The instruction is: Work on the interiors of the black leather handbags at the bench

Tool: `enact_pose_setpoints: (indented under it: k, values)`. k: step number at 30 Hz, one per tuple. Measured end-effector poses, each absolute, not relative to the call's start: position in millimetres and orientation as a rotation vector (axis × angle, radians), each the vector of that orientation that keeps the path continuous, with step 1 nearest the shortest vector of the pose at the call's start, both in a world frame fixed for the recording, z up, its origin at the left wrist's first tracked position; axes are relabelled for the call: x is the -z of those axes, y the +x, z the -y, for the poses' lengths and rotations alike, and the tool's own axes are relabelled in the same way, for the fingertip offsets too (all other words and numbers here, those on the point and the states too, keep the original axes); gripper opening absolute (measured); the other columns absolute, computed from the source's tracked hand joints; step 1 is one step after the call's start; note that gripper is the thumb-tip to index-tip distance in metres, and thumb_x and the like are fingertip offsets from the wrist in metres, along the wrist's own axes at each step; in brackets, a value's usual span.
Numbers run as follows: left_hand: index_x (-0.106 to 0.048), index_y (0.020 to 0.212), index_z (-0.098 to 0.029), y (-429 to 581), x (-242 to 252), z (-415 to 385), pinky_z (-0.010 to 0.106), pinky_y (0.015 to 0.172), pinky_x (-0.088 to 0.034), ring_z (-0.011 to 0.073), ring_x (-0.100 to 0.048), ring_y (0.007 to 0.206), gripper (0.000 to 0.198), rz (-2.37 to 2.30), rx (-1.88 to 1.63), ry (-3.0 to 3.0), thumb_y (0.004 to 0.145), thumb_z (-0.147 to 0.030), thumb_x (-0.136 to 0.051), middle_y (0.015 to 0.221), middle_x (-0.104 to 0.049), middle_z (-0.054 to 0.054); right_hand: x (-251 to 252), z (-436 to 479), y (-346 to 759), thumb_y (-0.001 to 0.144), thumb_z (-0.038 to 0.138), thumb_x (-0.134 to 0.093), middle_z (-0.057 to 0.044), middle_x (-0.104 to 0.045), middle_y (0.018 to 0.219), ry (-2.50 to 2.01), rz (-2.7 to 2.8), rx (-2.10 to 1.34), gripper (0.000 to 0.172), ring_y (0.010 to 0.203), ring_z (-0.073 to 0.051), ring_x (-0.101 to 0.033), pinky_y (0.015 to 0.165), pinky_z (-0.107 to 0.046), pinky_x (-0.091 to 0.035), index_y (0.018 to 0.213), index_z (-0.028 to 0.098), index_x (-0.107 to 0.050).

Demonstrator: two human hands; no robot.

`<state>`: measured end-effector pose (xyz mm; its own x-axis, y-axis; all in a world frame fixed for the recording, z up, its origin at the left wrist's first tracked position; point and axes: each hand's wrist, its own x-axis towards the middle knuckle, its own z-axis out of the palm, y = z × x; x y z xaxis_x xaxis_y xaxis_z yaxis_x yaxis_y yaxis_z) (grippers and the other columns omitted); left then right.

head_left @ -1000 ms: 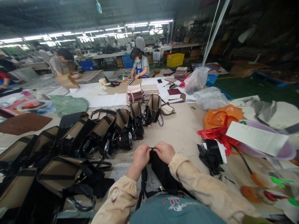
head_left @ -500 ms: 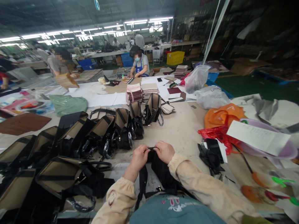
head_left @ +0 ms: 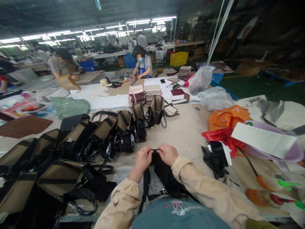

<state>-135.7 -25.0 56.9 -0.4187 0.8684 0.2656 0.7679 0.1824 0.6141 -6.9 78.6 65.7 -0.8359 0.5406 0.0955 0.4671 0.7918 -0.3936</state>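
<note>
A black bag (head_left: 165, 175) lies at the table's front edge, close against the teal apron. My left hand (head_left: 143, 159) pinches the left part of its top edge, fingers closed. On the right part of the same edge, my right hand (head_left: 168, 154) is also closed in a pinch. A short dark strip of the edge shows between the two hands. Black straps with a small metal buckle hang below, left of the bag body. The bag's lower part is hidden by my right forearm and the apron.
Several open black bags (head_left: 101, 130) with beige insides stand left and ahead. Stacked pieces (head_left: 137, 95) lie beyond. At right are an orange bag (head_left: 226, 117), a purple basin (head_left: 294, 152), black pieces (head_left: 214, 159) and brushes or bottles. A masked person (head_left: 143, 66) works across the table.
My left hand and forearm have shifted very slightly up and right. Both hands keep their pinch on the bag edge.
</note>
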Motion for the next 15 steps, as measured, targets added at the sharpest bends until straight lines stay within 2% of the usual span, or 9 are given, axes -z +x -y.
enact_pose_setpoints:
  k: [12,15]
  values:
    - [-0.050,0.066,-0.018,-136.4,-55.2,21.5,0.026,0.069,-0.043,0.0149,-0.056,0.074,0.012,-2.341,-1.027,1.569,0.078,-0.015,-0.047,0.073,-0.059,0.003,-68.6,-79.5,-9.4,0.086,0.033,-0.043,-0.002,-0.059,0.084,-0.819,2.789,-0.543,0.022,0.079,-0.015,-0.054,0.065,-0.024,-0.038,0.078,0.022,-0.060]
    - [-0.050,0.067,-0.018,-136.2,-55.7,21.4,0.026,0.068,-0.042,0.0149,-0.056,0.073,0.011,-2.345,-1.022,1.563,0.078,-0.015,-0.047,0.072,-0.059,0.003,-69.7,-78.1,-9.5,0.086,0.035,-0.044,-0.003,-0.059,0.090,-0.792,2.767,-0.571,0.022,0.083,-0.015,-0.054,0.067,-0.023,-0.038,0.089,0.023,-0.061]
